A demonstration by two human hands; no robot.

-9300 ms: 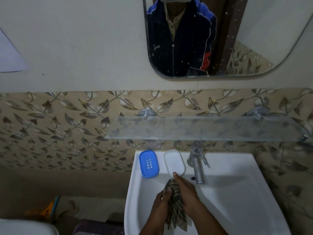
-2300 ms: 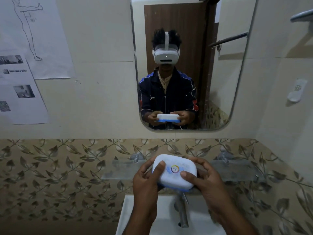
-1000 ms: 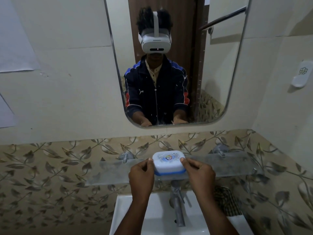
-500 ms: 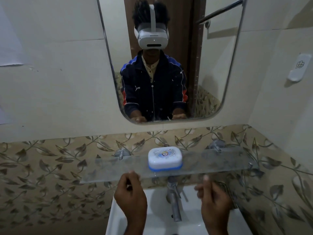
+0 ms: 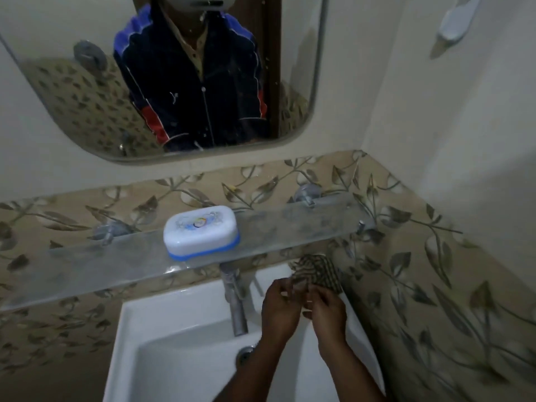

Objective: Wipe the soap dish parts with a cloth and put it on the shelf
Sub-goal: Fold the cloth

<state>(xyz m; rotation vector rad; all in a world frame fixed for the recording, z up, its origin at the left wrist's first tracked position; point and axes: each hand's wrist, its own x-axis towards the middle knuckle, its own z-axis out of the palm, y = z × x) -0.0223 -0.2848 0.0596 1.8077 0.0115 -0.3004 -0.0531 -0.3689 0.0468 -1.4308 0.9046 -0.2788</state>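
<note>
The soap dish (image 5: pixel 201 231), white lid over a blue base, sits closed on the glass shelf (image 5: pixel 87 265) above the sink, with neither hand on it. The checked cloth (image 5: pixel 317 272) lies bunched on the sink's back right corner. My left hand (image 5: pixel 280 306) and my right hand (image 5: pixel 326 310) are side by side just below it, and both sets of fingertips pinch its near edge.
A steel tap (image 5: pixel 236 300) stands left of my hands over the white sink (image 5: pixel 179 367), with a drain hole (image 5: pixel 246 352) below. A mirror (image 5: pixel 72 97) hangs above the shelf. A white holder (image 5: pixel 454 20) is fixed high on the right wall.
My hands have left the soap dish on the shelf and moved down and right to the cloth on the sink corner. The view has tilted downward.
</note>
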